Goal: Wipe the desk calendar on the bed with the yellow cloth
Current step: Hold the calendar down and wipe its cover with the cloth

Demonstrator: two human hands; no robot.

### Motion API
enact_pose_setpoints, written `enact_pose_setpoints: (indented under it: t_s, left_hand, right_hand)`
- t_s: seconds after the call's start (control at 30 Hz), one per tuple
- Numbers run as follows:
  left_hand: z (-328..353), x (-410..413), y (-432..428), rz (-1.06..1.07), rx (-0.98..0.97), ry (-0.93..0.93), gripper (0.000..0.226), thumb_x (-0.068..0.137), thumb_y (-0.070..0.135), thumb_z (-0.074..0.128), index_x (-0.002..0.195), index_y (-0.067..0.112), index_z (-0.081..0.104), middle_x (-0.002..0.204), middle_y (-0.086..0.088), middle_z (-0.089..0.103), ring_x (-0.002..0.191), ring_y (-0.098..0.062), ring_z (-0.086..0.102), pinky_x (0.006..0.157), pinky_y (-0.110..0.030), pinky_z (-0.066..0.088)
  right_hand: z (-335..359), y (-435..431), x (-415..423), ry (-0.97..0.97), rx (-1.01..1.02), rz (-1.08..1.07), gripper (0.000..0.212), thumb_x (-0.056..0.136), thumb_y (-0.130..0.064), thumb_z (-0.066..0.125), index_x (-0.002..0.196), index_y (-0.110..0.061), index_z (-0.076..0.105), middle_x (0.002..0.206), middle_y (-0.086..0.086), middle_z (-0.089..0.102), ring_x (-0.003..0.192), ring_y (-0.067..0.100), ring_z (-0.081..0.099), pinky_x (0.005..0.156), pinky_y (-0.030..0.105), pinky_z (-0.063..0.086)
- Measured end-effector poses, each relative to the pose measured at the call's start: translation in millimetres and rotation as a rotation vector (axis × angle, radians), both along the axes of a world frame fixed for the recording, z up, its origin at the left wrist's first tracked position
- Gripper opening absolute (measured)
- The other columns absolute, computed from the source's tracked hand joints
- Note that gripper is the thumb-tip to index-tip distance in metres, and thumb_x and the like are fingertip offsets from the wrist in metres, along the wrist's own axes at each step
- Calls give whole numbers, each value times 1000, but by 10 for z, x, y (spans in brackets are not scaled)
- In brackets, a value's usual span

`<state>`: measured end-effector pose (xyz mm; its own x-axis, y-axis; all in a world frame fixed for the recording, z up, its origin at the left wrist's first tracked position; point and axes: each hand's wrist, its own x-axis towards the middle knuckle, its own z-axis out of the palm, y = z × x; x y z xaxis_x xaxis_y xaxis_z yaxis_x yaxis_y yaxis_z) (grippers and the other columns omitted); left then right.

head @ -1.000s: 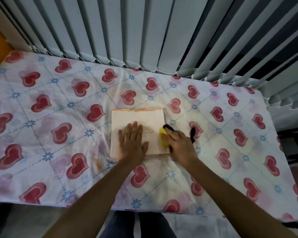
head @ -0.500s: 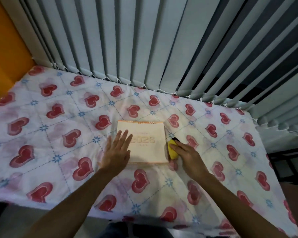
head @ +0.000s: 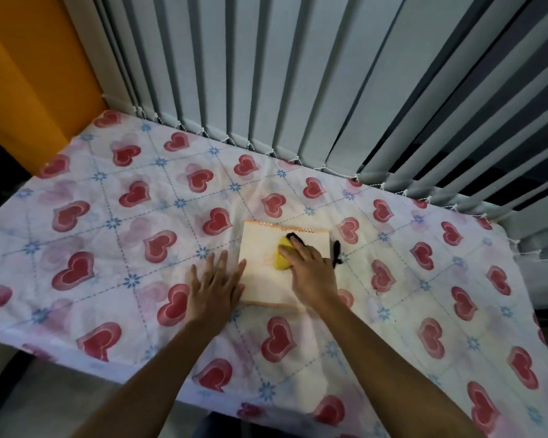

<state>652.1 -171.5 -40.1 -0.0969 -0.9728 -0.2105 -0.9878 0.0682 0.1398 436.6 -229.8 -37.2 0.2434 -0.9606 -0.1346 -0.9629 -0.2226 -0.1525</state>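
A pale desk calendar with an orange spiral edge lies flat on the heart-patterned bed sheet. My right hand presses a bunched yellow cloth with black parts onto the middle of the calendar's page. My left hand lies flat with spread fingers on the sheet, its fingertips touching the calendar's left edge. Part of the calendar is hidden under my right hand.
Grey vertical blinds hang along the far side of the bed. An orange wall stands at the left. The bed's near edge drops to the floor just in front of me.
My right hand has slid the yellow cloth from the calendar's right edge onto its middle. My left hand has shifted off the page to its left edge. The camera has tilted up.
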Motion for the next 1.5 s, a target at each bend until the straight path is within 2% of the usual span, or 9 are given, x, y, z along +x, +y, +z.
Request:
enact_pose_setpoints:
  t_s: [0.17, 0.4, 0.67, 0.83, 0.97, 1.1, 1.23, 1.33, 1.5]
  left_hand:
    - [24, 6, -22, -11, 1, -24, 73, 96, 46, -3, 133, 15, 52, 137, -17, 54, 125, -39, 51, 97, -63, 40]
    - [19, -4, -62, -15, -29, -88, 75, 91, 53, -5, 143, 19, 36, 151, -10, 37, 140, -33, 33, 110, -58, 27]
    - [-60, 10, -73, -55, 41, -66, 65, 92, 52, 8, 150, 21, 2, 161, -7, 4, 148, -30, -1, 117, -54, -2]
    - [76, 23, -57, -41, 42, -55, 73, 95, 51, 3, 131, 15, 54, 137, -14, 56, 126, -36, 52, 98, -60, 42]
    - [90, 16, -44, -34, 31, -44, 79, 94, 49, -6, 130, 15, 56, 134, -13, 59, 123, -36, 55, 95, -59, 45]
    - [-1, 18, -53, -27, 5, -30, 88, 87, 54, -19, 142, 17, 39, 147, -14, 43, 136, -38, 39, 106, -61, 33]
    - [-107, 26, -82, -54, 46, -28, 100, 65, 62, -40, 150, 22, -2, 161, -9, 3, 148, -33, 0, 117, -56, 3]
    - [-98, 15, -85, -54, 33, -55, 104, 60, 60, -45, 150, 22, -6, 161, -8, -1, 148, -32, -3, 117, -55, 0]
    - [-130, 18, -91, -26, 41, -67, 104, 57, 57, -49, 148, 25, -11, 162, -6, -3, 148, -30, -4, 118, -53, 0]
  right_hand:
    - [63, 34, -212, 44, -1, -234, 56, 93, -16, 48, 142, -38, 34, 160, -7, 19, 135, 32, 32, 104, 50, 35]
    - [60, -382, 790, 27, 47, 145, 66, 90, -6, 52, 144, -39, 31, 162, -11, 11, 141, 29, 23, 105, 52, 32]
    - [87, -252, -279, 98, 24, -79, 57, 92, -21, 53, 141, -43, 35, 160, -14, 17, 135, 27, 35, 108, 50, 31]
    - [88, -318, 217, 25, 21, 111, 58, 91, -12, 52, 140, -38, 40, 160, -10, 20, 138, 30, 30, 103, 47, 36]
    - [44, -72, 356, -69, 49, 197, 66, 85, -4, 57, 138, -41, 42, 158, -11, 26, 132, 30, 36, 100, 48, 38]
    - [-57, 446, -77, -78, -12, 407, 77, 73, -8, 71, 136, -44, 44, 154, -12, 34, 122, 27, 49, 92, 43, 48]
    - [63, 169, -360, -45, 6, 130, 65, 83, -3, 56, 137, -39, 47, 156, -12, 28, 123, 26, 47, 99, 43, 43]
    - [136, 24, -126, -39, -5, -87, 58, 89, -7, 52, 138, -37, 45, 158, -9, 25, 128, 28, 41, 101, 41, 41]
    - [47, 545, 254, -125, -22, 172, 65, 81, -4, 63, 135, -36, 49, 154, -6, 35, 128, 34, 43, 99, 48, 43]
